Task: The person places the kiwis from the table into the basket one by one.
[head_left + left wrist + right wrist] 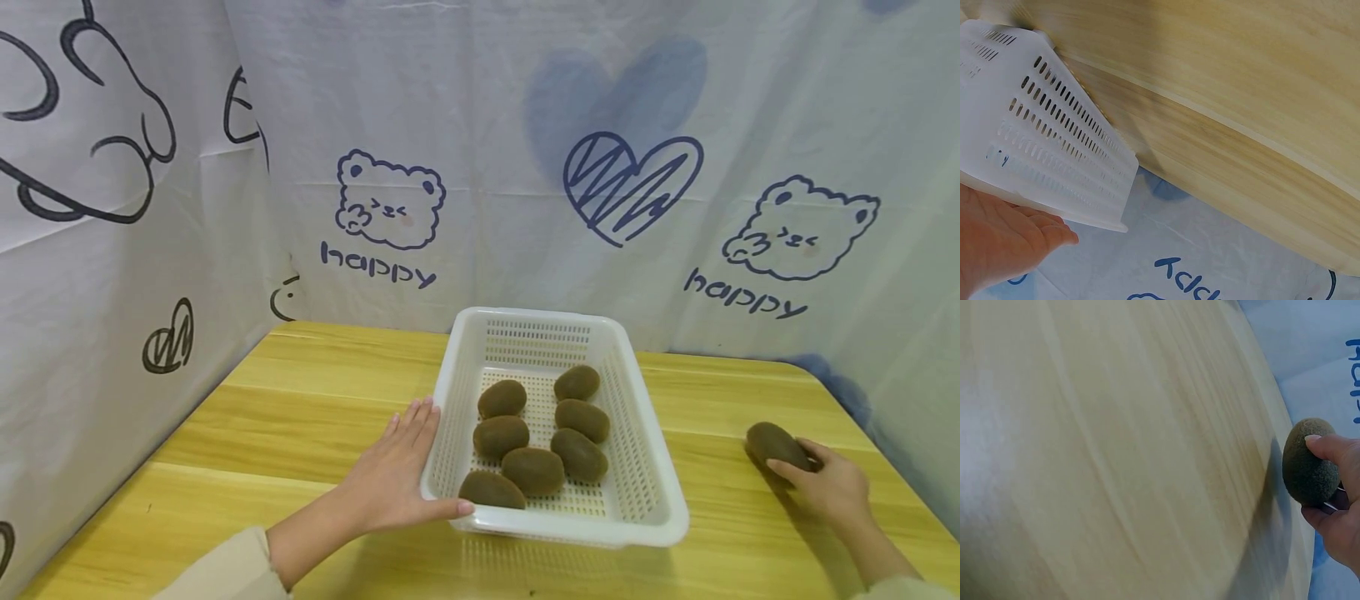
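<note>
A white plastic basket [570, 527] with slotted walls stands on the table, and several brown kiwis [532, 472] lie on its bottom. My left hand [397, 475] rests on the basket's left rim with straight fingers, its thumb spread along the front corner. The left wrist view shows that hand [1010, 237] against the basket's rim, beside the slotted outer wall [1054, 125]. Over at the right, my right hand [836, 483] grips a single kiwi [772, 446] between thumb and fingers. In the right wrist view, the thumb presses on the fuzzy kiwi [1307, 472] and fingers support it from below.
The wooden table [300, 408] has a light grain, and its right edge runs close to my right hand. A white cloth [510, 167] printed with bears, hearts and lettering hangs behind the table and along both sides.
</note>
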The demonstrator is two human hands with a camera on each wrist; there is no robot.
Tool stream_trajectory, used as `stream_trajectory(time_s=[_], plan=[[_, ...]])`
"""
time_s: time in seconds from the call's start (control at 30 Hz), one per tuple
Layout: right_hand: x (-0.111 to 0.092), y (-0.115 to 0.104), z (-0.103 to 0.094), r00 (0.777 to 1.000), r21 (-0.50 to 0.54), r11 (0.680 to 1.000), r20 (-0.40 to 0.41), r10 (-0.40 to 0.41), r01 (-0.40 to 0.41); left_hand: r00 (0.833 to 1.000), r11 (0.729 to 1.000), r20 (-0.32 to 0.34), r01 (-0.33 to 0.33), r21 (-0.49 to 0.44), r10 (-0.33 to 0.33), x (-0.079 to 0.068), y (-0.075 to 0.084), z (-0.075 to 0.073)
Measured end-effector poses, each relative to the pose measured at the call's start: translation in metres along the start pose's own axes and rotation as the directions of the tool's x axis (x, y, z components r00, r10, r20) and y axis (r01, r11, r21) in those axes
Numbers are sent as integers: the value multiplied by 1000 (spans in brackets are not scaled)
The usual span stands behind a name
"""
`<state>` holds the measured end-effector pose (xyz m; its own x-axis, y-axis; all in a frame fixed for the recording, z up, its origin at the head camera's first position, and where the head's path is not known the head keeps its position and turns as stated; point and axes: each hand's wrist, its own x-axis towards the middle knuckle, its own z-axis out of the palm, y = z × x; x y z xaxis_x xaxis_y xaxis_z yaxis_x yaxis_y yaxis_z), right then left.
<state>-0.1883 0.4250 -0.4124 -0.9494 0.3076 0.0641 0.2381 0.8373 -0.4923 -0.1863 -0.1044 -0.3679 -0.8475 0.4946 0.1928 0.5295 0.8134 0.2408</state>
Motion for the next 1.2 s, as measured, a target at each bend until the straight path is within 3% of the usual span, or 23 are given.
stream_trajectory(time_s=[0.17, 0.4, 0.67, 0.83, 1.2], plan=[[-1, -10, -3, 1000, 48, 999, 24, 17, -18, 1000, 1000, -2, -4, -3, 4, 0, 0, 0], [-2, -22, -1, 998, 42, 998, -56, -36, 38, 1000, 1000, 3, -3, -5, 3, 0, 1, -1], [-2, -40, -5, 998, 54, 997, -50, -49, 52, 1000, 1000, 7, 0, -10, 1, -1, 1, -1], [-5, -54, -6, 993, 59, 993, -70, -97, 101, 1000, 1000, 9, 3, -11, -3, 0, 0, 0], [-13, -85, -7, 987, 134, 980, -71, -142, 151, 1000, 1000, 4, 0, -8, 0, 0, 0, 0]])
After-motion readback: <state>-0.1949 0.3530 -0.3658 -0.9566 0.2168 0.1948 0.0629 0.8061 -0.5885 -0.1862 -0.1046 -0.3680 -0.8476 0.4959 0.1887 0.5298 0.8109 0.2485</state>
